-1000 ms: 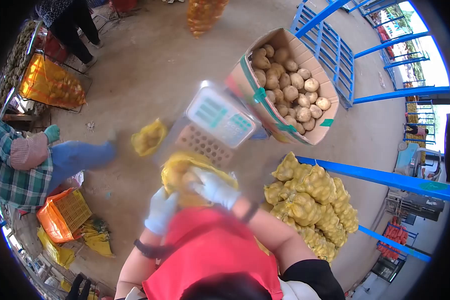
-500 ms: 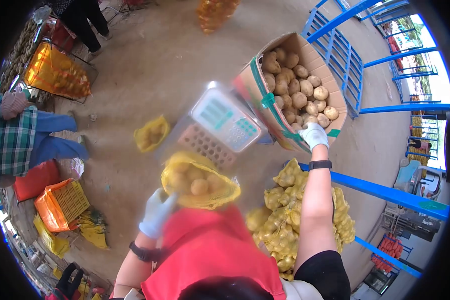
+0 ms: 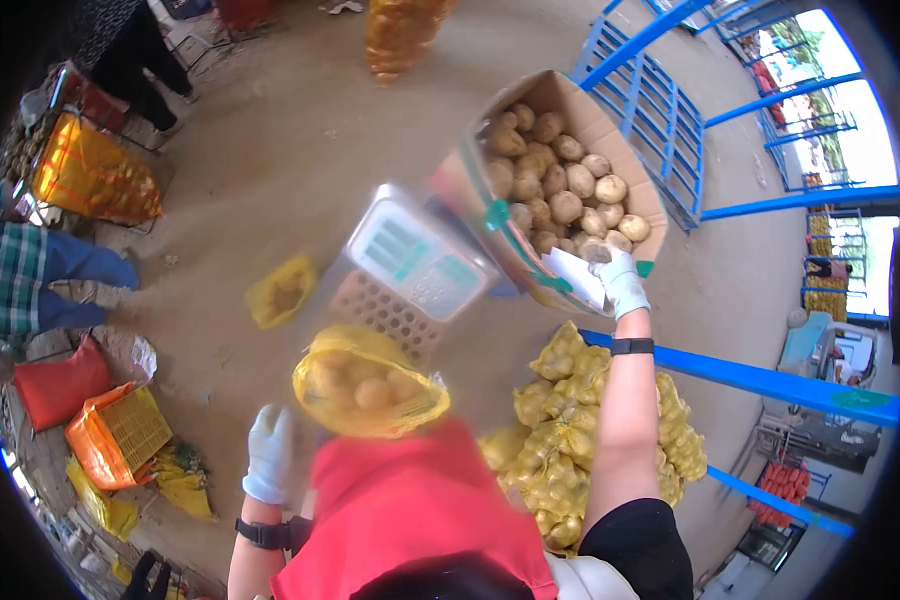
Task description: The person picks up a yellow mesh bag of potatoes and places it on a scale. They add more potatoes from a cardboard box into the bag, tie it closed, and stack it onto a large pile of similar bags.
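Note:
My right hand [image 3: 625,285], in a pale glove, is at the near rim of a cardboard box [image 3: 638,190]. Its fingers are closed round a potato [image 3: 597,251], partly hidden. Beside it lies a flat white piece [image 3: 575,277] whose kind I cannot make out. Many potatoes [image 3: 566,207] fill the box. My left hand [image 3: 268,455], also gloved, is held empty with fingers extended, left of a yellow mesh bag [image 3: 410,410]. The bag stands with its mouth open and potatoes [image 3: 373,393] inside, by a digital scale [image 3: 420,255] with a perforated platform [image 3: 385,310].
Filled yellow mesh bags [image 3: 580,430] are piled left of my right forearm. A small yellow bag [image 3: 281,291] lies beyond the scale. Blue metal bars [image 3: 770,378] run along the right. Left are an orange-wrapped crate [image 3: 120,435] and a person in a plaid shirt [image 3: 15,280].
My left hand has come off the mesh bag and moved left. My right hand has drawn slightly back at the box rim, and the white piece now shows beside it. The view has shifted.

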The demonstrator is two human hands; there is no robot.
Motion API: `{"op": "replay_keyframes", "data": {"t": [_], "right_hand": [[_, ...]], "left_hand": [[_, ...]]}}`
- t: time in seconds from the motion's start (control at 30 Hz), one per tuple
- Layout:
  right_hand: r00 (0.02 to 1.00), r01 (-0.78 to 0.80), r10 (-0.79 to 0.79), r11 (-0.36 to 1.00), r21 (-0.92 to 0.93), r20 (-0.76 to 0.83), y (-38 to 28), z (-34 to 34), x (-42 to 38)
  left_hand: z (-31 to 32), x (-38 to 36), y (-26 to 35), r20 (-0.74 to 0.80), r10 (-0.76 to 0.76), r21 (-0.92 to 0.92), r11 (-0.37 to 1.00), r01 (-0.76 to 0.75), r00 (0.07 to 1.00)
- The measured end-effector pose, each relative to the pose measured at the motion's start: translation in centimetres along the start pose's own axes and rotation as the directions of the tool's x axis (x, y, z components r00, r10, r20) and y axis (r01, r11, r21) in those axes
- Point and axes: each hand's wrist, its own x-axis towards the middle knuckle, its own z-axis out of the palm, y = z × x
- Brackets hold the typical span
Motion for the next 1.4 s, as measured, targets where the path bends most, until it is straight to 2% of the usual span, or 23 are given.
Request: {"op": "replay_keyframes", "data": {"t": [0.03,0.17,0.2,0.3,0.33,0.43,0.47,0.57,0.7,0.8,0.83,0.87,0.9,0.93,0.97,1.0,1.07,1.1,1.13,1.17,1.27,1.37,1.4], "right_hand": [[0.997,0.030,-0.023,0.994,0.101,-0.073,0.8,-0.9,-0.4],[0.997,0.048,-0.029,0.951,0.305,-0.068,5.1,-1.8,-0.3],[0.987,0.085,-0.054,0.974,0.208,-0.150,5.9,-1.9,-0.1],[0.956,0.082,0.033,0.925,0.371,-0.292,5.0,-2.5,-1.3],[0.963,-0.026,0.075,0.982,0.188,-0.259,5.5,-3.0,-1.0],[0.906,0.021,0.143,0.925,0.380,-0.398,3.2,-3.5,-2.3],[0.855,0.142,0.185,0.815,0.561,-0.484,3.4,-3.4,-2.1],[0.828,0.312,0.356,0.351,0.883,-0.434,3.6,-3.8,-2.0],[0.772,0.271,0.502,0.294,0.917,-0.389,1.1,-4.2,-3.5],[0.572,0.403,0.416,0.607,0.685,-0.707,0.5,-4.3,-4.4],[0.578,0.513,0.343,0.553,0.657,-0.741,-1.0,-4.3,-5.8],[0.608,0.558,0.249,0.542,0.629,-0.754,-6.3,-3.4,-9.1],[0.564,0.595,0.085,0.648,0.476,-0.822,-9.3,-1.4,-11.8],[0.588,0.524,-0.018,0.770,0.363,-0.809,-12.8,1.5,-15.5],[0.665,0.582,-0.273,0.773,0.253,-0.695,-14.2,4.8,-19.0],[0.549,0.683,-0.661,0.708,-0.181,-0.512,-15.7,7.1,-21.7],[0.476,0.878,-0.878,0.471,0.089,-0.052,-17.2,14.0,-23.8],[0.472,0.879,-0.876,0.476,0.021,0.103,-16.0,18.2,-23.8],[0.531,0.847,-0.825,0.525,-0.087,0.193,-13.9,23.2,-23.5],[0.596,0.803,-0.756,0.561,-0.203,0.269,-11.8,26.9,-23.0],[0.535,0.843,-0.660,0.457,-0.284,0.527,-9.1,30.3,-21.7],[0.708,0.688,-0.687,0.723,0.059,0.165,-13.0,23.7,-24.8],[0.819,0.568,-0.573,0.813,0.132,0.006,-13.2,20.8,-26.8]], "left_hand": [[0.1,-0.2,1.8,-0.011,-0.146,-0.137,0.980,0.144,0.989],[-0.6,1.2,-0.5,-0.012,-0.196,-0.185,0.964,0.191,0.981],[-0.8,1.3,-0.3,0.003,-0.189,-0.178,0.966,0.187,0.982],[-0.9,1.5,0.8,0.007,-0.187,-0.160,0.970,0.185,0.982],[-1.1,1.6,0.7,0.010,-0.180,-0.150,0.972,0.180,0.984],[-1.4,1.6,1.0,0.007,-0.183,-0.153,0.971,0.182,0.983],[-1.3,1.5,1.3,-0.002,-0.190,-0.155,0.970,0.188,0.982],[-1.4,1.5,1.1,0.022,-0.166,-0.142,0.976,0.167,0.986],[-1.2,1.5,1.5,0.049,-0.140,-0.136,0.980,0.146,0.989],[-0.8,1.7,2.2,0.080,-0.153,-0.125,0.979,0.162,0.985],[-1.0,1.5,3.0,0.070,-0.173,-0.092,0.980,0.179,0.982],[-0.7,1.6,2.9,-0.026,-0.020,-0.052,0.998,0.018,0.999],[-0.1,1.8,2.5,-0.104,0.140,0.015,0.990,-0.140,0.985],[0.3,2.0,2.9,-0.144,0.284,0.225,0.942,-0.248,0.948],[0.9,2.3,3.7,-0.130,0.345,0.345,0.895,-0.284,0.930],[1.7,2.7,4.5,-0.115,0.404,0.459,0.832,-0.312,0.908],[2.1,4.2,4.3,0.015,0.268,0.471,0.848,-0.243,0.963],[2.1,5.2,3.6,0.122,0.156,0.454,0.869,-0.194,0.980],[2.0,5.2,4.9,0.201,-0.087,0.232,0.972,0.039,0.976],[1.9,5.5,5.0,0.206,-0.034,0.205,0.979,-0.009,0.978],[0.7,4.8,5.7,0.298,0.032,0.065,0.996,-0.054,0.954],[-1.2,5.6,4.8,0.194,0.251,0.328,0.895,-0.304,0.948],[-1.6,4.6,6.7,0.099,0.368,0.336,0.862,-0.379,0.924]]}}
